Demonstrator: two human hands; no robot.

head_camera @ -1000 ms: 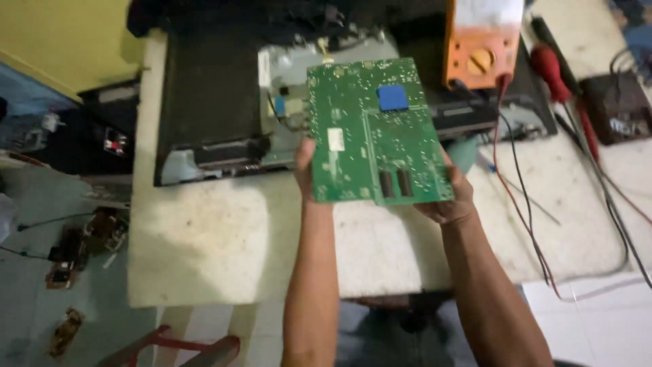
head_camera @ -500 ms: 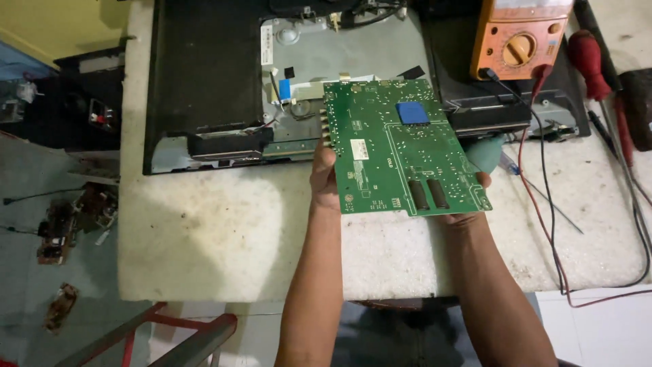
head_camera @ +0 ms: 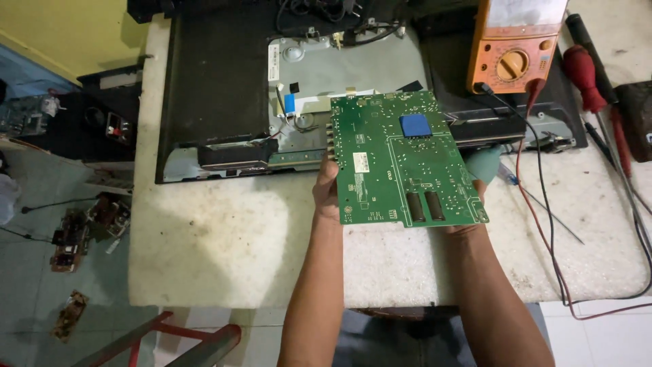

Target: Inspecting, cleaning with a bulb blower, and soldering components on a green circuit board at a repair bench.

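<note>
I hold a green circuit board (head_camera: 401,160) flat in front of me, above the white worktop (head_camera: 224,238). It carries a blue square heat sink near its top and two dark slots near its lower edge. My left hand (head_camera: 327,194) grips the board's left edge. My right hand (head_camera: 468,228) supports the lower right corner from underneath, mostly hidden by the board. Behind the board lies an opened flat-screen television (head_camera: 224,95), face down, with its metal inner plate (head_camera: 339,64) exposed.
An orange multimeter (head_camera: 513,47) rests on the television's right side, its red and black leads (head_camera: 543,190) trailing over the worktop. Red-handled screwdrivers (head_camera: 584,75) lie at the far right. Loose circuit boards (head_camera: 75,234) lie on the floor at left. A red metal frame (head_camera: 183,336) stands below.
The board and both hands have shifted a little right and lower in view as my head moved closer to the table; my grip on the board is unchanged.
</note>
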